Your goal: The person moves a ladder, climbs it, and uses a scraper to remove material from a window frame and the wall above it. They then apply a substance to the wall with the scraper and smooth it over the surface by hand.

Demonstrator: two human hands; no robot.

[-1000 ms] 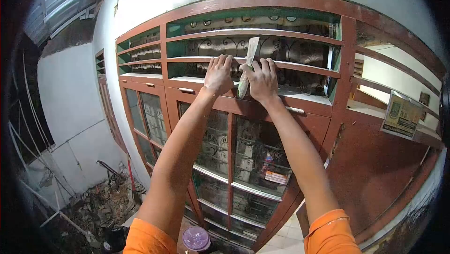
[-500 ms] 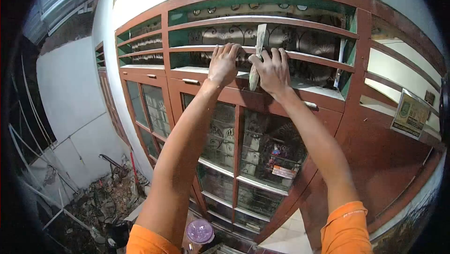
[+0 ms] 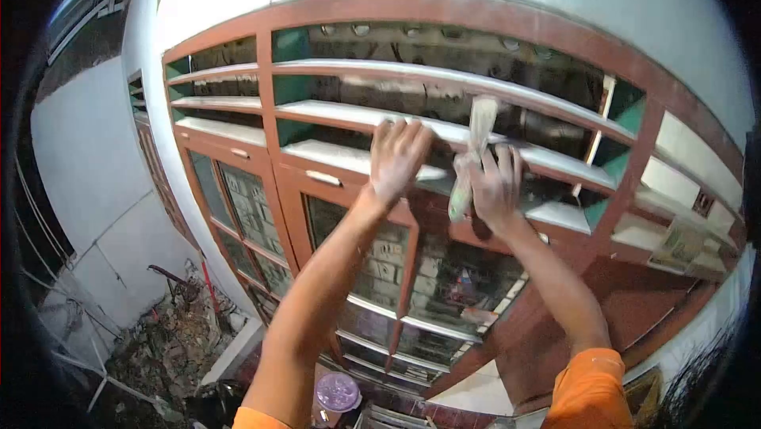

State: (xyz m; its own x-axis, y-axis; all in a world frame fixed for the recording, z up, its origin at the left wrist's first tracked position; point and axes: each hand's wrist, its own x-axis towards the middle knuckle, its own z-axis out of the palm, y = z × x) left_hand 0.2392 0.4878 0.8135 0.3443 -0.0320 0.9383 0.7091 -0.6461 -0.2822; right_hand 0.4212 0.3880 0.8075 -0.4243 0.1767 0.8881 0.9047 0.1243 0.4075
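Wall glare up top, dark curved edges, motion blur.

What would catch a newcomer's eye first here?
Probably the bare arms in bright orange sleeves, reaching up to the red-brown slats. Next, perhaps, the pale-bladed tool in the right hand, its blade pointing up. The purple lid, low in the view, may stand out too.
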